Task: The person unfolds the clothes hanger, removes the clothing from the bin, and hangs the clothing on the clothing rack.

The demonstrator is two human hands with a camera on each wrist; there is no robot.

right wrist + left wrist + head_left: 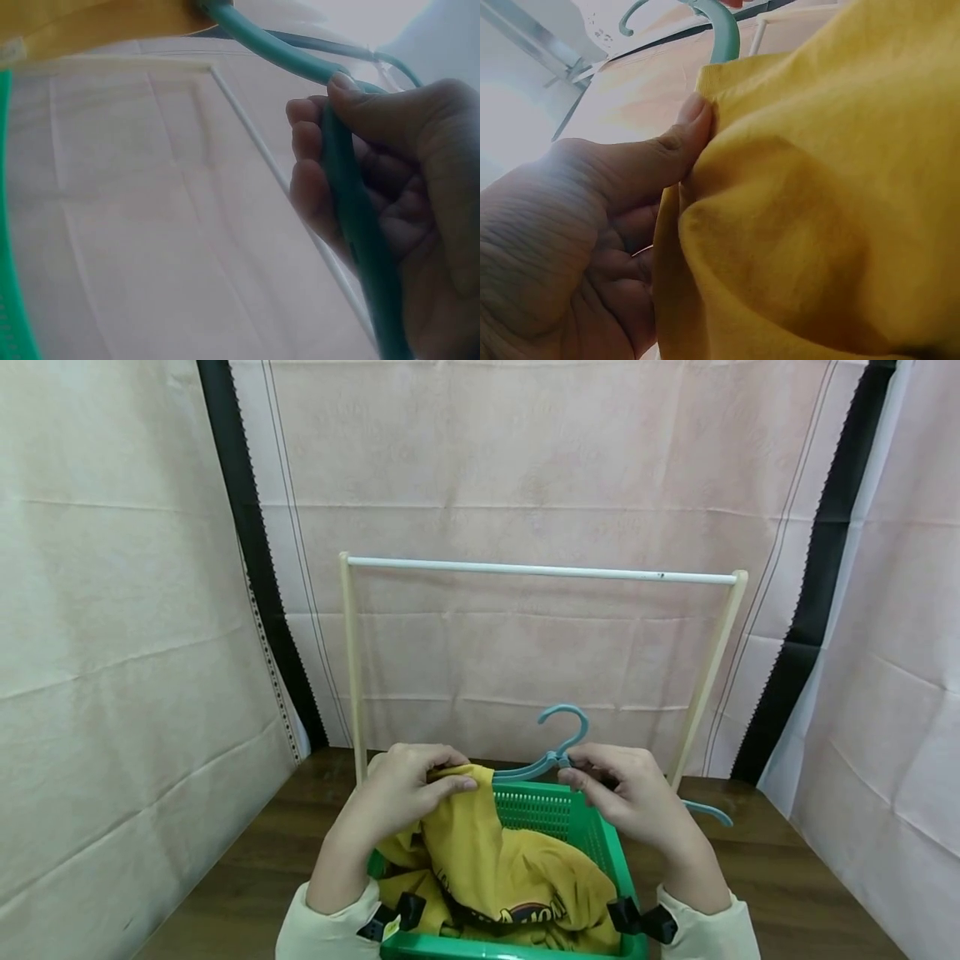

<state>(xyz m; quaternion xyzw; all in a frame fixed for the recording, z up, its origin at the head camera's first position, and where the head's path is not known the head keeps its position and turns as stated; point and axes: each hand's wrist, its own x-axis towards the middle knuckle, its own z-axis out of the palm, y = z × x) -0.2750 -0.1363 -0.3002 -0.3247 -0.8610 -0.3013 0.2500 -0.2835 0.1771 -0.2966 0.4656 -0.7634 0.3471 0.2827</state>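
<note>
Student: Which step does the head view illustrate?

Tutor: Apparently, the dressing of a hanger [534, 769]. One of its arms runs in behind the edge of the yellow shirt [465, 827]; how far is hidden. The shirt is partly raised, the rest heaped in the green basket [465, 948] in front of the rack [540, 569].

Student: What would the next move call for?

Tutor: In my judgement, keeping the edge spread while the bare arm of the hanger, which extends past the right wrist, is worked under the cloth. A snag at the edge seems possible.

Student: And the hands?

Tutor: Both are above the basket, forearms angled inward. The left hand [412, 783] pinches the shirt's edge, thumb in front, fingers behind. The right hand [628, 787] grasps the hanger below its hook, thumb pressed on it, fingers curled round.
</note>
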